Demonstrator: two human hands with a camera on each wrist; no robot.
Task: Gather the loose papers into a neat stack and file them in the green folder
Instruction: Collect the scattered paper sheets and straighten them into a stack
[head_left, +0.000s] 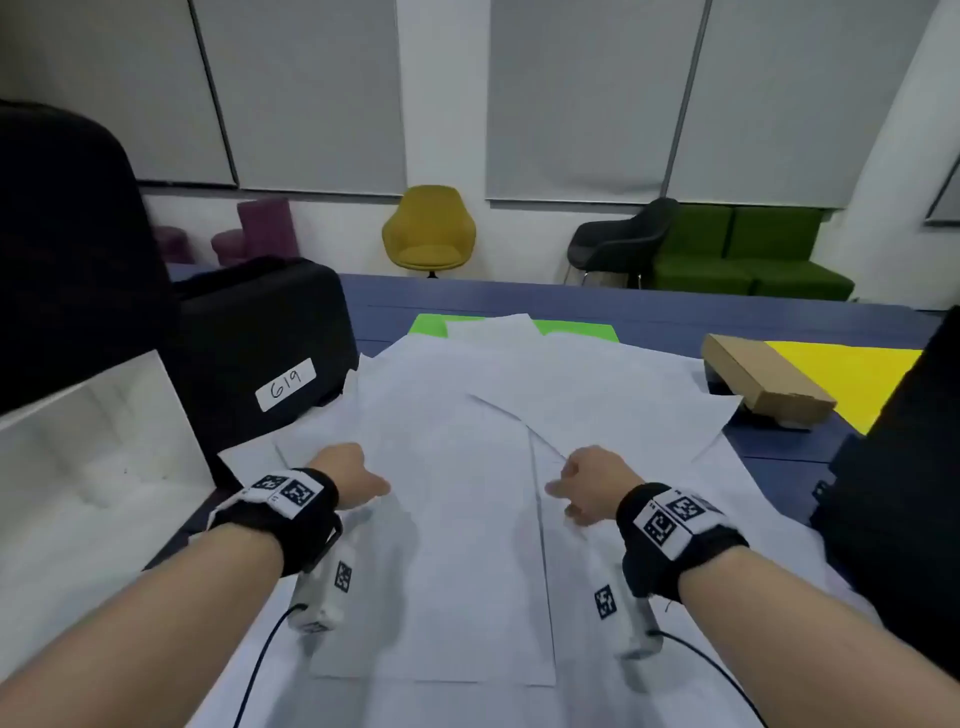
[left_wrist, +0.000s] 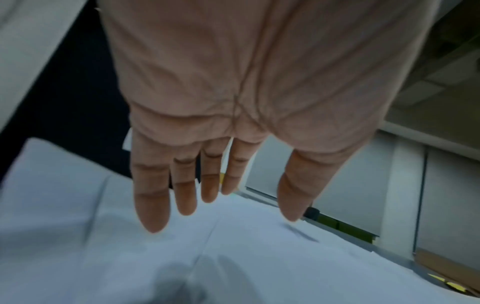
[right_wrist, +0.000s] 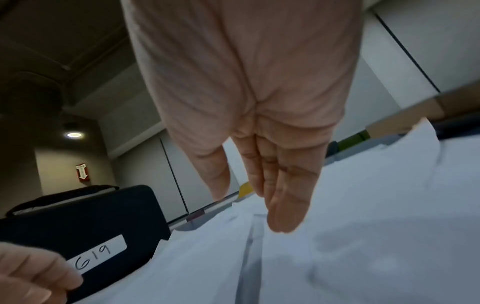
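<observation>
Several loose white papers lie fanned out and overlapping across the blue table. The green folder lies flat at the far end, mostly covered by the sheets. My left hand hovers low over the near left part of the pile, with its fingers straight and spread and their tips just above the paper. My right hand is over a raised sheet edge at centre right. Its fingers are straight and held together above the sheets. Neither hand holds anything.
A black case labelled 619 stands at the left edge of the papers, with a white open box nearer me. A flat cardboard box lies on a yellow sheet at right. A black object stands at the right edge.
</observation>
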